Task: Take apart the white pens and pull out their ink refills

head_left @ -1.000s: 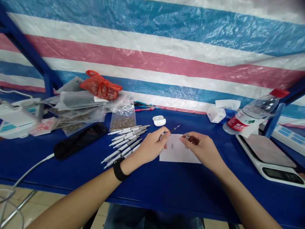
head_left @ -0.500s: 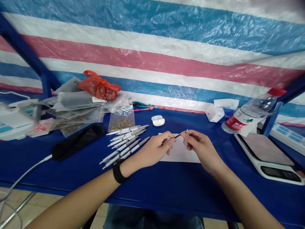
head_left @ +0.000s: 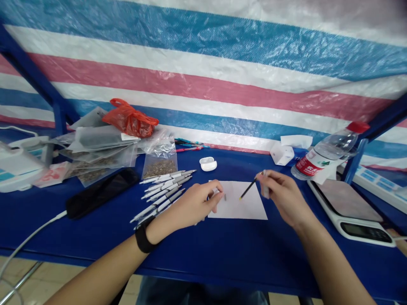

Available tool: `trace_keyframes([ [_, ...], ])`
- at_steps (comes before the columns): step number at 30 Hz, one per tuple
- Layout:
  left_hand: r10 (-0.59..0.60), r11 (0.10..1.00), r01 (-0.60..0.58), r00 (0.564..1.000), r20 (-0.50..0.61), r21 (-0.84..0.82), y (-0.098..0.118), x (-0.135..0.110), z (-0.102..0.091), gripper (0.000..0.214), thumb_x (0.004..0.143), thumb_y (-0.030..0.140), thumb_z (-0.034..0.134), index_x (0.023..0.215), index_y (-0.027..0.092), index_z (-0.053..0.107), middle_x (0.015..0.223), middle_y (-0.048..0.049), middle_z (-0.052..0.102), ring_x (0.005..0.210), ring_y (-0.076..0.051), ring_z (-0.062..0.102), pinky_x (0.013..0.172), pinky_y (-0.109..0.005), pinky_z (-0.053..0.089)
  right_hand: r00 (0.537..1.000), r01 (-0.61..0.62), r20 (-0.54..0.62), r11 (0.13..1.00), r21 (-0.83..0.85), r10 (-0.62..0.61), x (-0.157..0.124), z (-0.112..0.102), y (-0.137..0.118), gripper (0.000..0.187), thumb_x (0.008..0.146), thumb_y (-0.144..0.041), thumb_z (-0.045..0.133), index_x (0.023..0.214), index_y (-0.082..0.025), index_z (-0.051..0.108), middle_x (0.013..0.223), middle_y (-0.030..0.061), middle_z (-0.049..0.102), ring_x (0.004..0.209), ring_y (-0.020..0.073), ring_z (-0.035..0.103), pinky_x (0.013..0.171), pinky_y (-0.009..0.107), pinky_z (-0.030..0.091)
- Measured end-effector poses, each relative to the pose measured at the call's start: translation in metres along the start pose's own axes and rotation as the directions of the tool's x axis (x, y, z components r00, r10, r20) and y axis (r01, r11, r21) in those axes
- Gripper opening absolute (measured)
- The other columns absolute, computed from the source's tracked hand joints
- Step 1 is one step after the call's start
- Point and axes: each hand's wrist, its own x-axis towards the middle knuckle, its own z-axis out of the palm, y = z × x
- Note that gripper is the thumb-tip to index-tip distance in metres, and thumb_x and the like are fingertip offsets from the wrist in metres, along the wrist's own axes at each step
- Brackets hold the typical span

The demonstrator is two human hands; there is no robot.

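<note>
My left hand (head_left: 199,203) rests curled at the left edge of a white paper sheet (head_left: 244,207), beside a row of several white pens (head_left: 162,195). A small grey piece (head_left: 225,197) lies on the sheet just past its fingertips. Above the sheet's right side, my right hand (head_left: 282,195) pinches a thin black rod (head_left: 248,189) with a yellow tip. A small silvery piece (head_left: 265,184) stands upright in the same fingers. The rod's tip hangs over the paper, and I cannot tell whether it touches.
The blue table (head_left: 222,250) holds a white earbud case (head_left: 208,164), seed-filled plastic bags (head_left: 159,169), an orange bag (head_left: 130,120) and a black pouch (head_left: 101,192). On the right stand a water bottle (head_left: 327,152) and a digital scale (head_left: 346,203). Striped tarpaulin hangs behind.
My hands have parted from their meeting point above the paper. The right hand moved right with the black rod, and the left hand no longer holds it.
</note>
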Motion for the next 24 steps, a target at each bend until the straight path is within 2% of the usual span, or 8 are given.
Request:
trace_keyframes([
  [2, 0.024, 0.999, -0.022, 0.998, -0.051, 0.038, -0.002, 0.0, 0.002, 0.024, 0.103, 0.038, 0.039, 0.097, 0.022, 0.056, 0.074, 0.0018, 0.07, 0.046, -0.011, 0.057, 0.049, -0.021, 0.039, 0.986, -0.063, 0.146, 0.993, -0.102, 0.077, -0.001, -0.002, -0.002, 0.047, 0.063, -0.062, 0.083, 0.062, -0.02, 0.06, 0.049, -0.0048, 0.043, 0.05, 0.0117, 0.035, 0.053, 0.03, 0.028],
  [4, 0.08, 0.991, -0.068, 0.992, -0.1, 0.119, -0.004, 0.001, 0.006, 0.026, 0.103, 0.038, 0.039, 0.095, 0.022, 0.057, 0.077, 0.0011, 0.071, 0.05, -0.012, 0.059, 0.051, -0.022, 0.038, 0.954, -0.077, 0.275, 0.982, -0.174, 0.124, -0.004, 0.0, 0.0, 0.046, 0.069, -0.06, 0.08, 0.061, -0.02, 0.058, 0.05, -0.0049, 0.043, 0.052, 0.0117, 0.036, 0.055, 0.03, 0.027],
  [9, 0.077, 0.958, -0.034, 0.986, -0.145, 0.284, -0.01, 0.005, 0.009, 0.026, 0.103, 0.037, 0.038, 0.092, 0.022, 0.056, 0.069, 0.0015, 0.068, 0.049, -0.014, 0.057, 0.052, -0.024, 0.033, 0.866, -0.069, 0.465, 0.964, -0.258, 0.186, -0.006, 0.008, 0.008, 0.044, 0.078, -0.055, 0.072, 0.06, -0.02, 0.053, 0.055, -0.0049, 0.043, 0.056, 0.0117, 0.038, 0.059, 0.029, 0.029],
  [11, 0.071, 0.953, -0.017, 0.983, -0.17, 0.303, -0.012, 0.007, 0.008, 0.025, 0.103, 0.035, 0.039, 0.093, 0.022, 0.057, 0.071, 0.0007, 0.069, 0.053, -0.015, 0.06, 0.055, -0.024, 0.036, 0.851, -0.065, 0.485, 0.957, -0.282, 0.201, -0.005, 0.008, 0.009, 0.042, 0.078, -0.055, 0.071, 0.062, -0.02, 0.054, 0.056, -0.0055, 0.041, 0.055, 0.0116, 0.037, 0.058, 0.029, 0.029],
  [17, 0.028, 0.944, 0.053, 0.97, -0.24, 0.326, -0.009, 0.016, 0.009, 0.021, 0.102, 0.03, 0.041, 0.093, 0.023, 0.059, 0.069, 0.0006, 0.067, 0.062, -0.018, 0.064, 0.057, -0.024, 0.035, 0.854, -0.039, 0.477, 0.94, -0.339, 0.208, -0.004, 0.006, 0.01, 0.04, 0.081, -0.051, 0.066, 0.062, -0.021, 0.048, 0.054, -0.0059, 0.042, 0.053, 0.012, 0.04, 0.056, 0.028, 0.03],
  [21, -0.013, 0.932, 0.103, 0.968, -0.25, 0.348, -0.006, 0.018, 0.017, 0.021, 0.103, 0.03, 0.039, 0.095, 0.023, 0.057, 0.061, 0.0031, 0.057, 0.055, -0.018, 0.058, 0.053, -0.026, 0.027, 0.84, -0.013, 0.489, 0.911, -0.413, 0.234, -0.006, 0.006, 0.013, 0.038, 0.083, -0.048, 0.063, 0.062, -0.022, 0.044, 0.053, -0.0058, 0.045, 0.054, 0.0121, 0.043, 0.057, 0.027, 0.03],
  [24, 0.017, 0.942, 0.079, 0.96, -0.28, 0.325, -0.009, 0.018, 0.022, 0.021, 0.103, 0.031, 0.038, 0.096, 0.023, 0.055, 0.06, 0.004, 0.054, 0.054, -0.017, 0.055, 0.053, -0.026, 0.025, 0.834, -0.008, 0.485, 0.884, -0.467, 0.263, -0.006, 0.006, 0.014, 0.038, 0.083, -0.048, 0.062, 0.063, -0.022, 0.044, 0.053, -0.006, 0.045, 0.052, 0.0123, 0.045, 0.055, 0.027, 0.03],
])
